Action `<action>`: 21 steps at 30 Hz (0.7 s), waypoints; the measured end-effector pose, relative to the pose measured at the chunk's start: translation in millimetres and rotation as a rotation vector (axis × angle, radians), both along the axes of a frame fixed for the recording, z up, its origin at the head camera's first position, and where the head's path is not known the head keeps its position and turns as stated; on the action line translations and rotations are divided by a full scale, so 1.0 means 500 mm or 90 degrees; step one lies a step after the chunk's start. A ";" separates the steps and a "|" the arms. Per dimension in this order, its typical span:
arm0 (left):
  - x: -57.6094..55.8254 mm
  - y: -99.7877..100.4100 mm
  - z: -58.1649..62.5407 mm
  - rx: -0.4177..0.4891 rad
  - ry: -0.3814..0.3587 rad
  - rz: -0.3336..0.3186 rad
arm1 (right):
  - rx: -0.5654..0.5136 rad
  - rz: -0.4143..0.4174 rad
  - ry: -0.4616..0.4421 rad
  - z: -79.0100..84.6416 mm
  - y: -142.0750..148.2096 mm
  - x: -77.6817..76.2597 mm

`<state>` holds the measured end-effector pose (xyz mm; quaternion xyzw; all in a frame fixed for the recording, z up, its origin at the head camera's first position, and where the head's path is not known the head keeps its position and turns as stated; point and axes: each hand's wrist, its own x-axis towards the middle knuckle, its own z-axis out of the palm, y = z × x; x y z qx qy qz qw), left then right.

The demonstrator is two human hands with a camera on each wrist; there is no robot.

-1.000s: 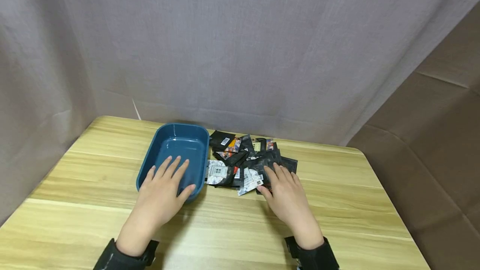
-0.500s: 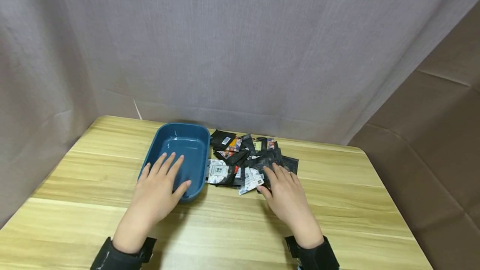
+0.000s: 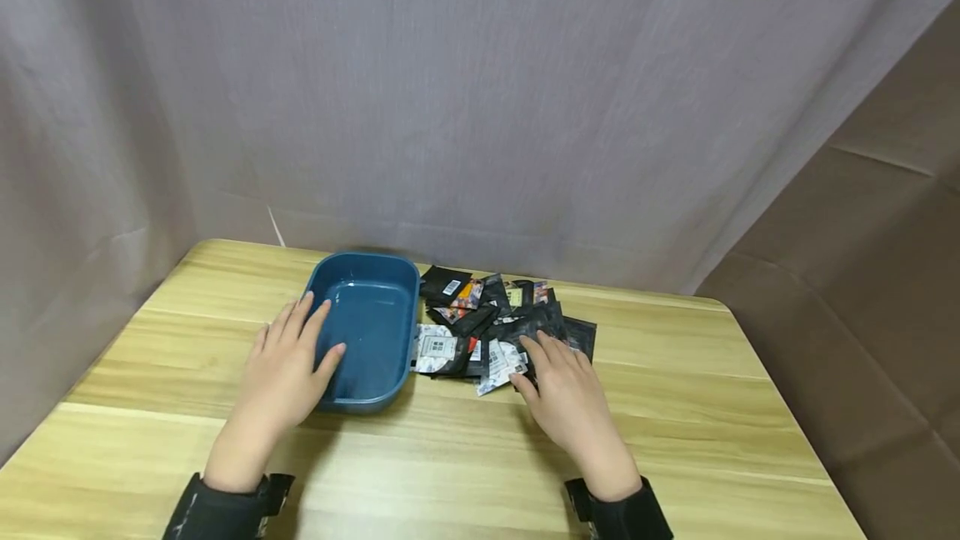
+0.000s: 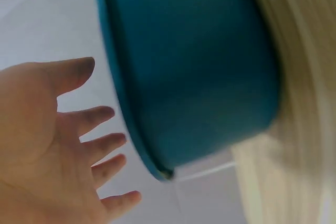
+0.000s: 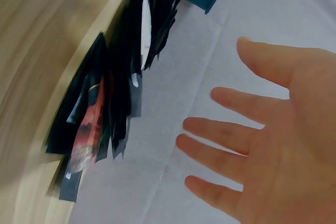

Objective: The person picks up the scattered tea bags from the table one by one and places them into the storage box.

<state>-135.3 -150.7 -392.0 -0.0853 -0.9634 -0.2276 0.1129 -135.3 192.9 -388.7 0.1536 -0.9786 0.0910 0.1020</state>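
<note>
A blue rectangular tub (image 3: 367, 400) stands on the left half of the table, its inside bare. My left hand (image 3: 281, 373) hovers over the tub's left side with fingers spread. The left wrist view shows this hand (image 4: 58, 145) apart from the tub's rim (image 4: 123, 98), holding nothing. To the tub's right lies a heap of small flat packets (image 3: 465, 323), mostly black, some with white labels or colourful prints. Above the heap's front right is my right hand (image 3: 566, 394). In the right wrist view that hand (image 5: 283, 140) is spread, a gap between it and the packets (image 5: 121, 87).
Under everything is a light wood-grain table (image 3: 450, 473). A grey cloth curtain (image 3: 465, 107) hangs behind its far edge, and a brown cloth (image 3: 855, 315) hangs at the right. The packets reach right up beside the tub.
My left hand has moved left, from over the tub's middle to over its left rim. The right hand has barely moved. Tub and packets lie as before.
</note>
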 end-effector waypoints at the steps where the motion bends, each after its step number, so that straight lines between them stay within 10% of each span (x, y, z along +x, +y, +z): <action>1: -0.002 -0.008 -0.004 0.012 0.002 0.006 | -0.003 0.004 0.009 0.000 -0.003 0.000; 9: -0.025 -0.058 -0.028 0.157 -0.050 0.042 | -0.012 0.066 0.010 -0.006 -0.029 -0.036; 21: -0.051 -0.100 -0.054 0.595 -0.228 0.073 | 0.062 0.171 -0.071 0.038 -0.057 -0.166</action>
